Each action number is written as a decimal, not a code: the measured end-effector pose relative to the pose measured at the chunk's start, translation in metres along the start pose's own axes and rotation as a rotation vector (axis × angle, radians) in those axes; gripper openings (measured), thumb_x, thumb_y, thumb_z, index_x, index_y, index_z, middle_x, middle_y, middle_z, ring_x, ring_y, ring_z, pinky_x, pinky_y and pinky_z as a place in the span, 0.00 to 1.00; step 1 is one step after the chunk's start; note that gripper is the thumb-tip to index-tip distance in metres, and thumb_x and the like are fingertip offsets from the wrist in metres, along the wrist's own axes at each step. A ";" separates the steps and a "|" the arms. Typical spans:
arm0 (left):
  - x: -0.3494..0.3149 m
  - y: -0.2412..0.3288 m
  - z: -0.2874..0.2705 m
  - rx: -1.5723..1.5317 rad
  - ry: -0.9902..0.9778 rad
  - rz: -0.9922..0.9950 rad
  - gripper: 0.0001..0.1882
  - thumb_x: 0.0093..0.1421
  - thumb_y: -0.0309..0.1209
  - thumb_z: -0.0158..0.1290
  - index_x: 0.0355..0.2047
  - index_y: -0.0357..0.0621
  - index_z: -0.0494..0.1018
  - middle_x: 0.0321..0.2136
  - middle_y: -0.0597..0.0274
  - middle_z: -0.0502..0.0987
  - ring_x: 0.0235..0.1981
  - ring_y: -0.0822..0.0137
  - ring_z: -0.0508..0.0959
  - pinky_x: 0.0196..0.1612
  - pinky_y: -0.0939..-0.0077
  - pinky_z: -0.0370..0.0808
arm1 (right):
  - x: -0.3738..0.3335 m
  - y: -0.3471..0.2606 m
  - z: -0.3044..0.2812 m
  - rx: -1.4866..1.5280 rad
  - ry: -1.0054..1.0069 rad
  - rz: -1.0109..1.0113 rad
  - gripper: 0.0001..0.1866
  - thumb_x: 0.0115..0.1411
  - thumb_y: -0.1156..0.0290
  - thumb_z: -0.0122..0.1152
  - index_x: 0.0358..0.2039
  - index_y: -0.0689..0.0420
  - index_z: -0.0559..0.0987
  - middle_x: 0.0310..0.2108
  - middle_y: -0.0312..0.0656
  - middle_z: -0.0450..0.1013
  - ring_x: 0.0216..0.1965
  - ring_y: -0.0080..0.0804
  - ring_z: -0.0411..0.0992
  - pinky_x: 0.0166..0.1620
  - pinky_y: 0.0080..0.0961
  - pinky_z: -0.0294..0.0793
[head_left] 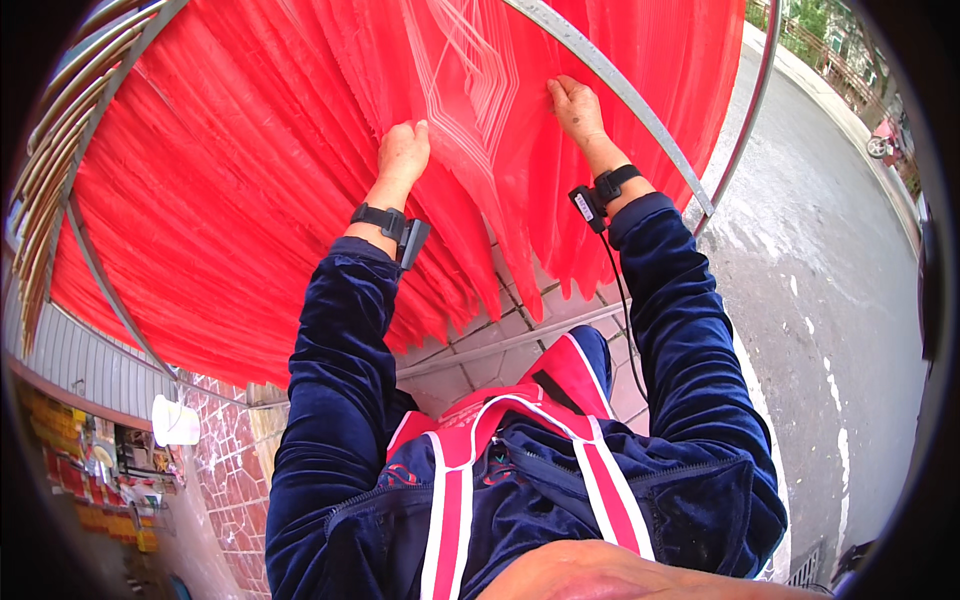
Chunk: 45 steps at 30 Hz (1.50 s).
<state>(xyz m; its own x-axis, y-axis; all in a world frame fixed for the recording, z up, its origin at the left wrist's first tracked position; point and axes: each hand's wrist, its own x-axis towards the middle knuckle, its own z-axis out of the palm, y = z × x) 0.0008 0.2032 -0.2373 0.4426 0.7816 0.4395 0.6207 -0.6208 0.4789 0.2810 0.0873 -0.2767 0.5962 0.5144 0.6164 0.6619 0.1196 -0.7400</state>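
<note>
A wide curtain of thin red fabric-like material (pixel 260 190) hangs in many narrow folds, its lower ends ragged and pointed. Between my hands the folds part around a patch with fine white lines (pixel 470 100). My left hand (pixel 404 150) is closed at the left side of this patch, fingers curled against the red material and the thumb up. Higher and to the right, my right hand (pixel 576 106) pinches the red material's edge. Fingertips of both hands are partly hidden. Each wrist carries a black strap with a small device, and a cable runs down from the right one.
A curved metal bar (pixel 620 90) crosses above my right hand, part of a metal frame around the red material. Stacked rods (pixel 60 160) lie at far left. A white bucket (pixel 175 421) hangs at lower left. Paving lies below, a grey road (pixel 810 270) to the right.
</note>
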 end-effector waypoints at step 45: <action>-0.092 -0.086 0.099 -0.332 0.012 -0.106 0.20 0.63 0.44 0.49 0.28 0.37 0.76 0.23 0.38 0.75 0.30 0.39 0.77 0.34 0.51 0.72 | -0.109 0.089 0.057 0.011 -0.074 0.231 0.16 0.64 0.59 0.52 0.38 0.60 0.79 0.34 0.56 0.77 0.39 0.53 0.76 0.40 0.38 0.73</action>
<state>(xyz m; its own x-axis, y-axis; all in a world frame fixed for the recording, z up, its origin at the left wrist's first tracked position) -0.0292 0.1908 -0.3947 0.3780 0.8431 0.3825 0.4178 -0.5240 0.7422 0.2494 0.0901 -0.4250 0.6957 0.5902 0.4094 0.5068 0.0007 -0.8621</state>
